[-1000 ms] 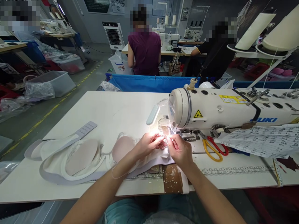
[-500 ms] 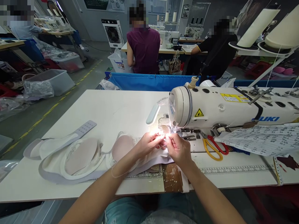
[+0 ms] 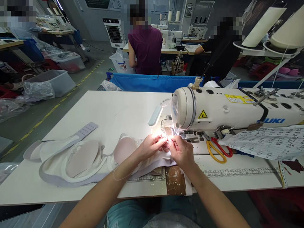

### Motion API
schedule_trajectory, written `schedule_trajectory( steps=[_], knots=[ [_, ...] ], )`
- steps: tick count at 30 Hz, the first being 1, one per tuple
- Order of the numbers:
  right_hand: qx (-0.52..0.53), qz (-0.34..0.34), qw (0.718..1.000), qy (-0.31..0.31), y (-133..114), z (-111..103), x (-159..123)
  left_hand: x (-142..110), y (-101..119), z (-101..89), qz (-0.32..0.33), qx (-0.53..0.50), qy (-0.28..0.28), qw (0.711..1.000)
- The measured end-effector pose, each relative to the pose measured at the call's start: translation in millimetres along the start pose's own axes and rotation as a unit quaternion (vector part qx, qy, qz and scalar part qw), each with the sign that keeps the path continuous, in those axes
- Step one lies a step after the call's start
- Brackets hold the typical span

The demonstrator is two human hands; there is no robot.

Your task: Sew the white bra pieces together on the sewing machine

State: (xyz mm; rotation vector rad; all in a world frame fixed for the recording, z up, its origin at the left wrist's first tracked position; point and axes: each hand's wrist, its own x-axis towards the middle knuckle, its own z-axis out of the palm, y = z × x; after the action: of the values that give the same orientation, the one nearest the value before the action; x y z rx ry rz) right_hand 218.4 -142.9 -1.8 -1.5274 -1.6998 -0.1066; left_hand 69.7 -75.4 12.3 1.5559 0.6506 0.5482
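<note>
The bra (image 3: 83, 160) lies on the left and near part of the white surface (image 3: 118, 107), its right end running under the hands. Thumb and fingers of the left hand (image 3: 153, 145) and the right hand (image 3: 182, 151) are closed in fine pinches on a small pale piece (image 3: 169, 138); glare hides whether that is fabric edge or thread ends.

For such close work, a light fingertip pinch seems best, the two grips near each other and the piece square under the lamp glow. Slack in the bra would spare the soft material any pull, and the loose loop of thread (image 3: 118, 180) by the left forearm should be watched for snags.

The bra is whitish, with pale pink pads in both cups, a lilac-grey lower band and a hook-and-eye strip at its far left. The left cup sits open and slightly rumpled; the left forearm partly covers the right one.

Beyond the hands stands the sewing machine (image 3: 209, 109); to the right lie scissors (image 3: 208, 146) and a handwritten sheet (image 3: 266, 142).
</note>
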Motion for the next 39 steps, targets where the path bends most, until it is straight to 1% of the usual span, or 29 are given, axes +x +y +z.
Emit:
schedule_trajectory(
  steps=[4, 10, 13, 19, 24, 39],
  knots=[
    [-0.006, -0.015, 1.0, 0.011, 0.5, 0.4, 0.3, -0.1, 2.3, 0.8, 0.002, -0.006, -0.003, 1.0],
    [-0.009, -0.018, 1.0, 0.01, 1.1, 0.7, 0.0, -0.3, 2.3, 1.1, 0.004, -0.014, -0.007, 1.0],
    [-0.013, -0.027, 0.999, 0.021, 1.5, 1.0, 0.1, -0.1, 1.3, 1.1, 0.004, -0.009, -0.007, 1.0],
    [-0.019, -0.035, 0.999, 0.019, 1.3, 0.4, -0.1, 0.4, -0.4, 0.5, 0.002, -0.009, -0.008, 1.0],
    [-0.023, -0.053, 0.998, 0.031, 1.4, 0.2, 0.1, 0.0, -0.7, 0.4, -0.001, -0.001, -0.007, 1.0],
    [-0.034, -0.038, 0.999, 0.016, 2.2, 0.9, 0.1, 0.9, -3.9, 0.9, 0.003, -0.005, -0.01, 1.0]
  ],
)
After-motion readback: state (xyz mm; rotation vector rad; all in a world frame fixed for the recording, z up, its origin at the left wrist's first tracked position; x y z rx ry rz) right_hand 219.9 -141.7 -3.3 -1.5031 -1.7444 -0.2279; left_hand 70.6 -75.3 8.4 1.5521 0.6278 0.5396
